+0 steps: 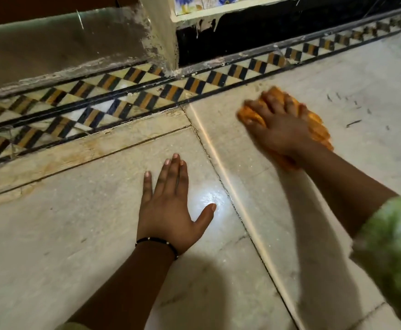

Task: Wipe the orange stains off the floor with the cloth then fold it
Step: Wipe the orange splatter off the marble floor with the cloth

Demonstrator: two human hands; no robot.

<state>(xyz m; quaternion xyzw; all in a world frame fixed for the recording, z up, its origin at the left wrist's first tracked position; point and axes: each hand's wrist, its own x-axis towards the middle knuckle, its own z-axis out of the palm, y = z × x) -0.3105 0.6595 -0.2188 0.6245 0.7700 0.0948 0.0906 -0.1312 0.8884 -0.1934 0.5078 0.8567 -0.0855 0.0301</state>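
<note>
An orange cloth point(318, 128) lies bunched on the pale marble floor point(75, 234) at the upper right. My right hand point(278, 129) presses down on it with fingers spread and curled over the fabric; the hand is motion-blurred. My left hand point(170, 208) rests flat on the floor in the middle, fingers apart, holding nothing, with a black beaded band at the wrist. Faint orange-brown staining point(80, 151) shows on the narrow marble strip left of the cloth, beside the patterned border.
A black, orange and white diamond-patterned tile border point(123, 106) runs diagonally along the far side. Behind it stand a worn step point(59, 55), a flaking pillar base point(161, 44) and a black skirting point(242, 36). Small dark scuffs point(353, 123) mark the floor right of the cloth.
</note>
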